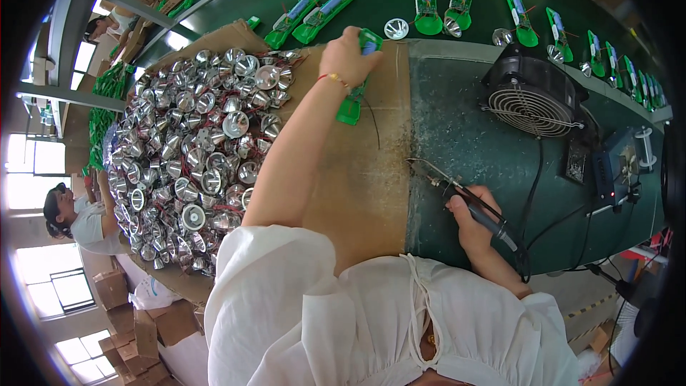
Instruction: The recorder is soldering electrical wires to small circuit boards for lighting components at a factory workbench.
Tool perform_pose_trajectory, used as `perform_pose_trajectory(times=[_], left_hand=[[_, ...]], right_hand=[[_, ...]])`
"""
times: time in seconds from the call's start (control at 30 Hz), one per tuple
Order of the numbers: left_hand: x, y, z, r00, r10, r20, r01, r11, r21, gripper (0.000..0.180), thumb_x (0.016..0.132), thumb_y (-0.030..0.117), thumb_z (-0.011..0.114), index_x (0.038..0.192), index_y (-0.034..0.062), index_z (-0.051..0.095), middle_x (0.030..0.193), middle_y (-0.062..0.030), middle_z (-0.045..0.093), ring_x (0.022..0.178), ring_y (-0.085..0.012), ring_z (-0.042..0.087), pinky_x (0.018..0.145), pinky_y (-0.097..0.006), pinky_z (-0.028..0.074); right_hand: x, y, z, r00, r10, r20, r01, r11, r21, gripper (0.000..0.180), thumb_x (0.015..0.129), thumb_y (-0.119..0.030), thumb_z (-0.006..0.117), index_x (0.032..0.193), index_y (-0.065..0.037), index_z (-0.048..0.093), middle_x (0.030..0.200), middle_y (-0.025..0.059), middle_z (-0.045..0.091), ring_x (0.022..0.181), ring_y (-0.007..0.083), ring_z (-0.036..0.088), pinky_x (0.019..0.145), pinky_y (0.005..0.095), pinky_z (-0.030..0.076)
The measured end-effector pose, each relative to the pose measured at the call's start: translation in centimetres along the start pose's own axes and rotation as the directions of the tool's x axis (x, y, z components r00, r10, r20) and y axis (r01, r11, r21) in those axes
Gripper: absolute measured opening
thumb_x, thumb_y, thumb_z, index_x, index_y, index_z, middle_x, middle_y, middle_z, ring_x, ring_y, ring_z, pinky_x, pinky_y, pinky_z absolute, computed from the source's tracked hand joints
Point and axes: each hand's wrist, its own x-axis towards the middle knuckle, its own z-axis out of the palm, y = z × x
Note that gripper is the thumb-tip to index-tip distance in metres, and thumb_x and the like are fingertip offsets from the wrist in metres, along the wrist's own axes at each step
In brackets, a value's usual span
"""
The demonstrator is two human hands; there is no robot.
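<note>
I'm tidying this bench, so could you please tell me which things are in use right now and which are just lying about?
In use:
- left hand gripping a green casing
- right hand holding the soldering iron
- cardboard sheet under the work

Lying about:
- heap of silver reflectors
- black fan
- row of green casings on the belt

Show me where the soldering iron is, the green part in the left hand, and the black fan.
soldering iron (477,209), head view, on its dark handle in the right hand.
green part (350,109), head view, on its lower end below the left hand.
black fan (532,109), head view, on its wire grille.
</note>
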Motion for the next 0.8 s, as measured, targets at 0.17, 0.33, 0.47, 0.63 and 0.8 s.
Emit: perform_pose_trajectory(times=[0.17,0.33,0.47,0.63,0.8], left_hand=[[-7.3,0.4,-4.5,0.992,0.064,0.109,0.019,0.778,-0.627,0.055,0.072,0.02,0.071,0.116,-0.003,0.048,0.09,-0.0111,0.063,0.079,-0.0122,0.059,0.067,-0.025,0.048],[-16.8,1.4,-7.6,0.925,-0.06,0.375,0.225,0.883,-0.413,0.042,0.068,0.021,0.071,0.102,-0.0013,0.059,0.081,-0.0081,0.061,0.065,-0.0108,0.057,0.056,-0.026,0.046],[-15.6,0.8,-2.5,0.968,-0.054,0.245,0.121,0.956,-0.268,0.037,0.069,0.023,0.069,0.096,-0.0012,0.06,0.068,-0.0129,0.059,0.057,-0.021,0.058,0.053,-0.03,0.045],[-12.4,-0.2,0.8,0.984,-0.101,0.145,0.155,0.887,-0.434,0.035,0.073,0.02,0.069,0.1,0.0,0.059,0.066,-0.009,0.058,0.054,-0.0155,0.057,0.052,-0.028,0.046],[-10.8,0.4,1.6,0.999,-0.042,0.029,0.051,0.849,-0.525,0.044,0.07,0.024,0.071,0.106,0.0035,0.055,0.086,-0.0109,0.057,0.061,-0.0172,0.058,0.056,-0.029,0.047]], right_hand=[[0.4,0.4,-0.8,0.996,0.089,-0.011,-0.088,0.995,0.054,0.014,0.077,-0.008,0.065,0.085,0.0,0.057,0.071,0.0054,0.062,0.065,0.0089,0.057,0.059,0.0222,0.045],[0.5,0.1,-0.8,0.993,0.118,0.015,-0.119,0.987,0.104,0.014,0.078,-0.008,0.063,0.086,0.0,0.056,0.071,0.0057,0.062,0.065,0.0091,0.057,0.059,0.0223,0.046],[0.6,0.2,-0.6,0.998,0.061,0.017,-0.062,0.993,0.096,0.014,0.079,-0.009,0.063,0.085,0.001,0.055,0.071,0.0066,0.063,0.064,0.0092,0.057,0.059,0.0223,0.046],[0.4,0.2,-0.7,0.997,0.065,0.028,-0.066,0.997,0.049,0.015,0.079,-0.009,0.063,0.087,0.002,0.054,0.072,0.0087,0.062,0.063,0.0098,0.057,0.059,0.0221,0.045],[0.5,0.2,-0.9,0.996,0.035,-0.077,-0.027,0.994,0.105,0.014,0.081,-0.009,0.061,0.087,0.002,0.054,0.072,0.009,0.061,0.063,0.0097,0.056,0.058,0.0221,0.045]])
